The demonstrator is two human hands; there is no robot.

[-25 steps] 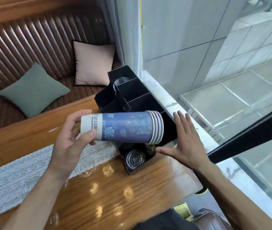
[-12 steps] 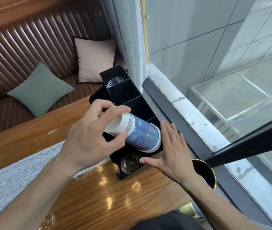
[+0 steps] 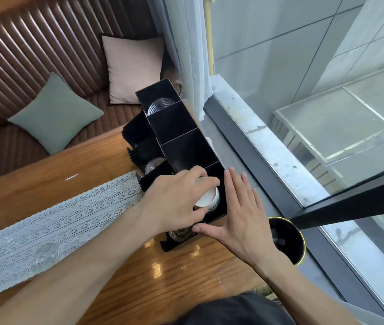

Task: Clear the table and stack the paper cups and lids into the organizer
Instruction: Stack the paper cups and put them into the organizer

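A stack of paper cups [image 3: 207, 198], base up, sits sunk in the nearest tall slot of the black organizer [image 3: 181, 127]. Clear lids [image 3: 160, 104] fill its far slot; more lids [image 3: 153, 163] lie in a lower front slot.

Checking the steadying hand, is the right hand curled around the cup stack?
No, the right hand lies flat with straight fingers against the organizer, while the left hand holds the cup stack.

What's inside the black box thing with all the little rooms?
The organizer holds clear lids in its far compartment. The left hand lowers paper cups into the nearest one. The hands hide that compartment's bottom.
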